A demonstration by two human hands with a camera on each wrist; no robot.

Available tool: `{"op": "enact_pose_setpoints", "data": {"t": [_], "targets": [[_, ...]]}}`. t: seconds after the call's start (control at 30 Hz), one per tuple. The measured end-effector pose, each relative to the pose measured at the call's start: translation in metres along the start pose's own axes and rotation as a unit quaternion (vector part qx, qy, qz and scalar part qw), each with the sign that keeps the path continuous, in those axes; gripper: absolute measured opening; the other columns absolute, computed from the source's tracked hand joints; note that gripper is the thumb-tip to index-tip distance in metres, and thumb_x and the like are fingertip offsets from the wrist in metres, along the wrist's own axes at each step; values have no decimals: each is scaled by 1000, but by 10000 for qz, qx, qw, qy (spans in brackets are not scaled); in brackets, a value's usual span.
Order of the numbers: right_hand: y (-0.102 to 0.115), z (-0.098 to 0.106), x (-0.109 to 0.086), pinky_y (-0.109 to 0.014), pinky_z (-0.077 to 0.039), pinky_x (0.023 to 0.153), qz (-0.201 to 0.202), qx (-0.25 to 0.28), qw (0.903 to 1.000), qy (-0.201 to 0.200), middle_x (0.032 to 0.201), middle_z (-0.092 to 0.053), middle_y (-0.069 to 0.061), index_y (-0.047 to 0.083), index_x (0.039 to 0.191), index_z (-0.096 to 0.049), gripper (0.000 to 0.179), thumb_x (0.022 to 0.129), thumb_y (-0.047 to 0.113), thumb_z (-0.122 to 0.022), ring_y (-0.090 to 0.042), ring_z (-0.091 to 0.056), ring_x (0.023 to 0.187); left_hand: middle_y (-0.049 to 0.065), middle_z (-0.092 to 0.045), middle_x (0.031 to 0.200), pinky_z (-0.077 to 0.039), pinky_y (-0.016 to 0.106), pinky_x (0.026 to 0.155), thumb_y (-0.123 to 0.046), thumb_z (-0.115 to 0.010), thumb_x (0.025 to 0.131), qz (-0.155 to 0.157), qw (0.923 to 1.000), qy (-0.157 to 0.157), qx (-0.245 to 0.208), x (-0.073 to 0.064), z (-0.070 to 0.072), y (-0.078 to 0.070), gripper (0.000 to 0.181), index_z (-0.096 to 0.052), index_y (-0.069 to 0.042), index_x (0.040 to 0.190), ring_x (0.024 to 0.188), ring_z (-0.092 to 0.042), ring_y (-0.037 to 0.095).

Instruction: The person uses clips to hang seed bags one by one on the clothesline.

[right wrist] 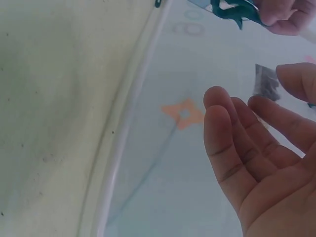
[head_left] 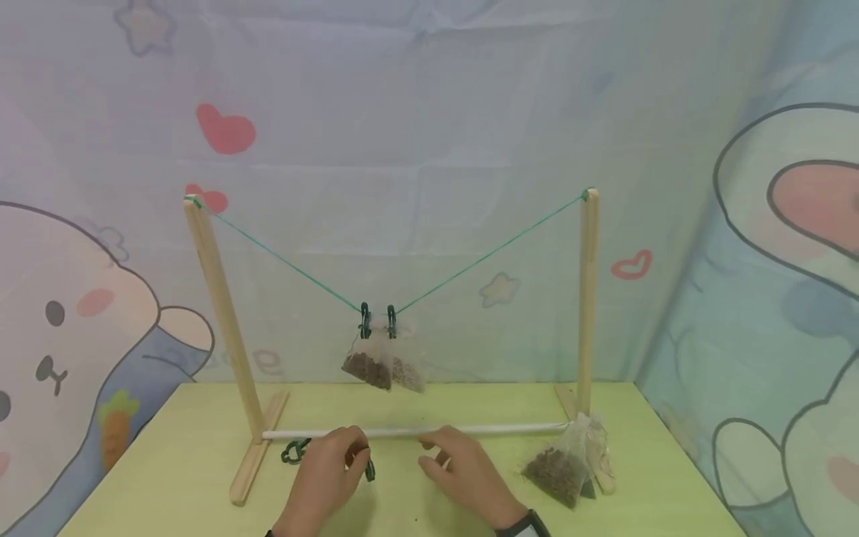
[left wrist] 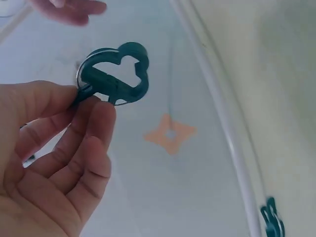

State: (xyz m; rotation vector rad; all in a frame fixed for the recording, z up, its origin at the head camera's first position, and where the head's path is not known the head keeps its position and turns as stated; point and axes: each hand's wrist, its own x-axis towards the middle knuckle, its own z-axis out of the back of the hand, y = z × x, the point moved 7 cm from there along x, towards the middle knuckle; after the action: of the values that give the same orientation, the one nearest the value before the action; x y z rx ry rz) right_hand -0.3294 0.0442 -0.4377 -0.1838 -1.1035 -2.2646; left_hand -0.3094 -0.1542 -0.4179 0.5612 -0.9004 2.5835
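Behind the flat pale-yellow table (head_left: 463, 406) hangs a pale blue fabric backdrop (head_left: 416, 134), its printed white cartoon animal (head_left: 80, 268) left of the table, its biggest red heart (head_left: 227, 132) above.

Cannot see the whole green clip (head_left: 370, 468) behind the left hand (head_left: 326, 471) in the head view, nor the stretch of white rod (head_left: 396, 432) behind the right hand (head_left: 464, 471), nor all of a second clip (left wrist: 274, 222), cropped by the left wrist view's lower edge.

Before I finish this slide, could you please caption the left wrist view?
The left hand pinches a green clip, with a white rod also in view.
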Motion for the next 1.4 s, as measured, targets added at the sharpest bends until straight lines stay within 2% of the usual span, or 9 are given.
{"op": "enact_pose_setpoints", "data": {"t": [0.1, 0.23, 0.43, 0.6, 0.87, 0.97, 1.03, 1.23, 1.4], "targets": [[4, 6, -2, -24, -56, 66, -5, 159, 9999, -1, 114, -69, -10, 7, 126, -70, 29, 103, 24, -66, -9, -67, 80, -9, -67, 77, -48, 21, 58, -2, -74, 93, 9, 9989, -232, -413, 2, 1, -16, 19, -71, -18, 84, 66, -59, 0], [6, 11, -7, -26, -57, 69, 25, 435, 9990, 12, 118, -69, -14, 5, 131, -66, 37, 103, 28, -67, -15, -70, 84, -8, -72, 81, -50, 22, 59, -3, -76, 92, 32, 9936, -490, -1015, 2, -2, -33, 16, -75, -18, 86, 68, -64, 1], [1, 8, -11, -27, -58, 71, -8, 811, 9963, 284, 123, -67, -21, -1, 139, -60, 50, 102, 32, -68, -17, -72, 87, -5, -76, 83, -51, 21, 55, -2, -80, 89, -208, 9842, -820, -1556, -2, -11, -46, 14, -79, -16, 88, 68, -69, 3], [-3, 6, -13, -28, -59, 71, -4, 1003, 9941, 421, 123, -68, -20, 1, 141, -60, 49, 102, 30, -68, -15, -71, 87, -1, -78, 85, -51, 21, 52, -4, -80, 89, -397, 9799, -873, -1747, -5, -20, -51, 10, -80, -14, 92, 70, -70, 4], [0, 6, -12, -30, -59, 71, 309, 1111, 9927, 364, 119, -73, -15, 6, 136, -66, 39, 102, 25, -68, -12, -71, 86, -3, -77, 83, -49, 20, 51, 0, -82, 85, -618, 9782, -1075, -1668, -6, -22, -56, 13, -80, -13, 88, 68, -69, 3], [1, 7, -12, -29, -59, 70, 342, 1091, 9930, 302, 118, -74, -14, 7, 134, -68, 36, 102, 25, -68, -12, -71, 85, -2, -77, 87, -51, 21, 52, -3, -82, 87, -497, 9773, -918, -1846, -5, -23, -54, 13, -80, -13, 94, 70, -68, 3], [1, 9, -12, -29, -59, 70, 355, 1043, 9936, 244, 116, -74, -14, 7, 133, -69, 35, 102, 24, -69, -11, -71, 84, -1, -77, 92, -52, 22, 55, -8, -81, 89, -282, 9757, -759, -2034, -4, -24, -50, 13, -79, -13, 101, 73, -68, 4], [4, 14, -12, -29, -59, 69, 435, 980, 9940, 199, 116, -74, -16, 3, 135, -67, 38, 102, 22, -69, -10, -71, 84, 5, -68, 107, -52, 22, 66, -23, -81, 92, 459, 9658, -79, -2552, 0, -29, -33, 37, -71, -9, 124, 83, -62, 13], [8, 13, -11, -30, -59, 71, 491, 1181, 9910, 395, 124, -71, -20, 4, 139, -65, 40, 103, 23, -67, -10, -71, 86, 8, -67, 110, -51, 23, 70, -25, -80, 93, 754, 9566, 402, -2786, 3, -33, -28, 34, -72, -11, 123, 83, -60, 10]]}}
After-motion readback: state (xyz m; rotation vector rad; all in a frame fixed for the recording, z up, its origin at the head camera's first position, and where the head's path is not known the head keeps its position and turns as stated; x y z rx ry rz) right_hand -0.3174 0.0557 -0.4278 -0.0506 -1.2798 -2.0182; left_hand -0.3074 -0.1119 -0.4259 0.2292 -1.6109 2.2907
